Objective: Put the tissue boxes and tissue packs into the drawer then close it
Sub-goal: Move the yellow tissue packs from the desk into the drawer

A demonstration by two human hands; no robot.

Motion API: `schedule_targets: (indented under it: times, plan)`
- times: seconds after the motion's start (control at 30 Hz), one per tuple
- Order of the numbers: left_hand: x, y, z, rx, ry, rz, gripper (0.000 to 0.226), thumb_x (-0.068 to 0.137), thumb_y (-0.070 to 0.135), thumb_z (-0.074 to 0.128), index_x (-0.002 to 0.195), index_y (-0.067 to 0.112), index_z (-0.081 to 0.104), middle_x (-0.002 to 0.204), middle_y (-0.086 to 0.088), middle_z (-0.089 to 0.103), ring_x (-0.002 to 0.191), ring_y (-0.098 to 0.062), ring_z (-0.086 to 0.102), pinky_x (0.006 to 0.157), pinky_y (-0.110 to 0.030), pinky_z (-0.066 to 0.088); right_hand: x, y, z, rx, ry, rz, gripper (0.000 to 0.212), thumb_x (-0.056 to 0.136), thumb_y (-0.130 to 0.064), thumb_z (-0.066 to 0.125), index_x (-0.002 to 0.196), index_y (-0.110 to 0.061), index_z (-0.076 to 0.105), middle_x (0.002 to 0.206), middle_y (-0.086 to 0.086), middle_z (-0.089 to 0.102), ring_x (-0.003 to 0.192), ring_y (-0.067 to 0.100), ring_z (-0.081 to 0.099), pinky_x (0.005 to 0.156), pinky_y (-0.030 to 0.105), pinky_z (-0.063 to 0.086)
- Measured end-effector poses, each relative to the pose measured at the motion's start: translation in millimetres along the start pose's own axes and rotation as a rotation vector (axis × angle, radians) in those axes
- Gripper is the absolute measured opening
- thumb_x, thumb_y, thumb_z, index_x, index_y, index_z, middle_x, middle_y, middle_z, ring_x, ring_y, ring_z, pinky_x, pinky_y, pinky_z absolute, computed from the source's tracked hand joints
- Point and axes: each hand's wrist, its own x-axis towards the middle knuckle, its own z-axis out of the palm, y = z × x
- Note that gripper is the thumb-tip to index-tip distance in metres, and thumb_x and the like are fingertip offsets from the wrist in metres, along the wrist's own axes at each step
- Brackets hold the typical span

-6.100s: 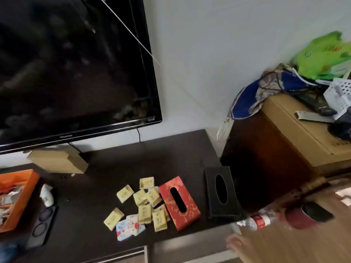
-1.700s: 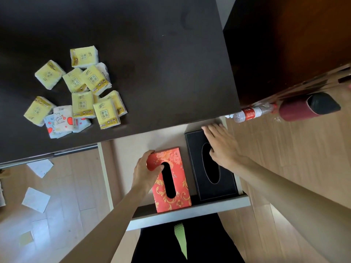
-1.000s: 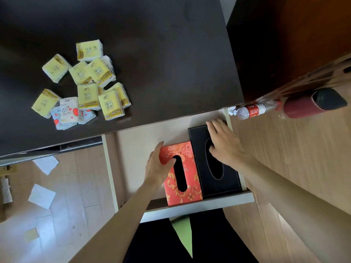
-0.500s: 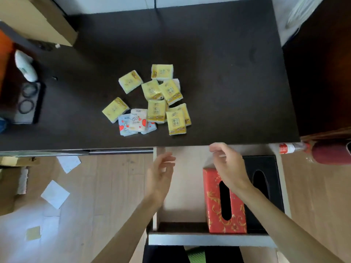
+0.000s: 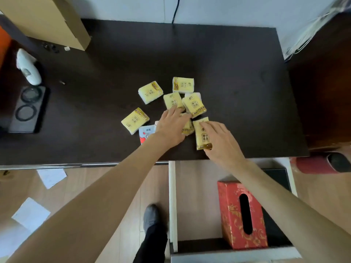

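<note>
Several yellow tissue packs point(image 5: 150, 92) lie clustered on the dark table top point(image 5: 237, 82), with a white-and-red pack point(image 5: 146, 132) at the near left of the cluster. My left hand point(image 5: 171, 128) lies palm down on the middle packs, fingers spread. My right hand point(image 5: 222, 143) pinches one yellow tissue pack point(image 5: 202, 132) at the cluster's near right. Below the table edge the drawer point(image 5: 172, 196) stands pulled out. Inside it a red patterned tissue box point(image 5: 233, 215) sits beside a black tissue box point(image 5: 279, 179), which my right forearm partly hides.
A cardboard box point(image 5: 47, 19), a white object point(image 5: 28, 69) and a black tray with two rings point(image 5: 28, 109) sit at the table's left. A dark cabinet point(image 5: 322, 92) stands to the right. A red cylinder point(image 5: 315, 165), loose papers point(image 5: 51, 177) and my foot point(image 5: 151, 219) are on the wooden floor.
Both hands have left the drawer and the two boxes and moved up onto the table. They now rest on the tissue packs, and the right hand has taken hold of one yellow pack.
</note>
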Motion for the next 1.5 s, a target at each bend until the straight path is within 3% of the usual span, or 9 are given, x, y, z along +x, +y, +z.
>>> schedule_targets:
  times: [0.23, 0.43, 0.57, 0.7, 0.9, 1.07, 1.17, 1.33, 1.5]
  plan:
    - [-15, 12, -25, -0.052, 0.135, 0.011, 0.078, 0.074, 0.044, 0.08, 0.139, 0.02, 0.045, 0.132, -0.01, 0.057, 0.123, -0.029, 0.053, 0.103, -0.044, 0.04, -76, 19, -19, 0.208, 0.053, 0.197, 0.082, 0.081, -0.036, 0.083, 0.151, -0.032, 0.039, 0.146, -0.012, 0.048, 0.13, 0.0, 0.037, 0.096, 0.027, 0.044]
    - [-101, 51, 18, -0.236, 0.042, 0.061, 0.087, 0.074, 0.047, 0.078, 0.145, 0.019, 0.038, 0.135, -0.004, 0.053, 0.122, -0.023, 0.052, 0.096, -0.038, 0.045, -132, 44, 9, 0.212, -0.145, 0.153, 0.08, 0.083, -0.044, 0.081, 0.151, -0.036, 0.039, 0.147, -0.015, 0.046, 0.134, 0.005, 0.045, 0.104, 0.036, 0.052]
    - [-130, 71, 90, -0.161, -0.097, 0.058, 0.084, 0.072, 0.05, 0.078, 0.141, 0.014, 0.048, 0.132, -0.005, 0.057, 0.12, -0.027, 0.055, 0.1, -0.038, 0.042, -135, 62, 47, 0.172, -0.192, 0.064, 0.08, 0.085, -0.047, 0.079, 0.152, -0.033, 0.038, 0.148, -0.011, 0.047, 0.134, 0.005, 0.042, 0.101, 0.029, 0.046]
    - [-121, 68, 146, -0.017, -0.025, 0.082, 0.078, 0.063, 0.052, 0.082, 0.124, 0.007, 0.064, 0.112, -0.009, 0.068, 0.098, -0.03, 0.067, 0.095, -0.042, 0.048, -122, 71, 87, 0.062, -0.204, -0.056, 0.08, 0.085, -0.05, 0.077, 0.152, -0.031, 0.038, 0.142, -0.009, 0.053, 0.129, 0.01, 0.049, 0.097, 0.025, 0.043]
    - [-101, 59, 187, 0.155, 0.173, 0.204, 0.068, 0.069, 0.059, 0.069, 0.113, 0.006, 0.069, 0.101, -0.01, 0.069, 0.105, -0.031, 0.064, 0.113, -0.048, 0.031, -98, 74, 121, -0.173, -0.223, -0.146, 0.078, 0.077, -0.048, 0.076, 0.144, -0.024, 0.044, 0.136, -0.004, 0.055, 0.124, 0.019, 0.054, 0.096, 0.036, 0.047]
    - [-102, 59, 189, 0.318, 0.171, 0.23, 0.079, 0.065, 0.063, 0.067, 0.12, 0.008, 0.065, 0.111, -0.01, 0.067, 0.107, -0.031, 0.061, 0.108, -0.044, 0.031, -96, 82, 126, -0.265, -0.274, -0.164, 0.093, 0.076, -0.05, 0.075, 0.152, -0.022, 0.03, 0.144, -0.006, 0.042, 0.133, 0.016, 0.041, 0.097, 0.037, 0.05]
    - [-102, 58, 192, 0.375, 0.166, 0.198, 0.085, 0.064, 0.071, 0.059, 0.127, 0.014, 0.06, 0.121, -0.005, 0.062, 0.112, -0.027, 0.057, 0.107, -0.04, 0.029, -93, 87, 123, -0.258, -0.306, -0.195, 0.085, 0.074, -0.056, 0.073, 0.144, -0.023, 0.036, 0.132, -0.009, 0.043, 0.124, 0.014, 0.041, 0.091, 0.032, 0.048]
    - [-103, 55, 198, 0.462, 0.198, 0.11, 0.092, 0.055, 0.086, 0.047, 0.125, 0.028, 0.06, 0.115, 0.004, 0.058, 0.109, -0.021, 0.05, 0.098, -0.033, 0.032, -93, 87, 126, -0.341, -0.247, -0.186, 0.056, 0.062, -0.068, 0.073, 0.097, -0.032, 0.048, 0.094, -0.012, 0.044, 0.086, 0.011, 0.048, 0.058, 0.025, 0.033]
    - [-109, 72, 184, 0.391, 0.109, 0.076, 0.09, 0.056, 0.085, 0.057, 0.128, 0.032, 0.057, 0.121, 0.006, 0.06, 0.115, -0.019, 0.051, 0.1, -0.034, 0.034, -107, 72, 118, -0.338, -0.176, -0.148, 0.058, 0.06, -0.054, 0.083, 0.101, -0.022, 0.058, 0.106, -0.002, 0.057, 0.104, 0.027, 0.062, 0.084, 0.041, 0.056]
